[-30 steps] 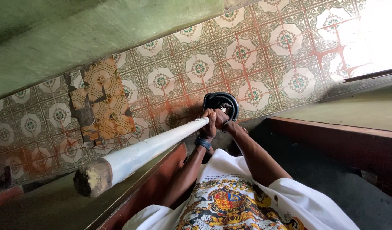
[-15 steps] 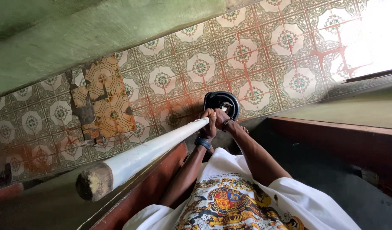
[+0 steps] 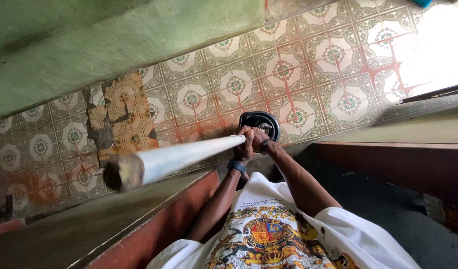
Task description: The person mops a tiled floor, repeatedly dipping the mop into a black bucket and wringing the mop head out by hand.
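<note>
Both of my hands grip a long white pole (image 3: 189,154) near its lower end. My left hand (image 3: 245,145), with a dark band on the wrist, wraps the pole from the left. Pressed against it from the right, my right hand (image 3: 259,138) has a thin bracelet on its wrist. The pole's lower end goes down into a round black bowl (image 3: 255,118) standing on the tiled floor just beyond my hands; the inside of the bowl is mostly hidden. A rough brown wooden butt forms the pole's upper end, close to the camera at the left.
The patterned floor tiles (image 3: 308,74) have a broken orange patch (image 3: 122,117) at the left. A green wall (image 3: 89,45) runs along the top left. Red-brown wooden ledges (image 3: 388,154) flank me on both sides. Strong glare fills the upper right.
The pole's near end has swung upward and to the right in view, so the pole lies flatter. Both hands keep the same grip over the black bowl.
</note>
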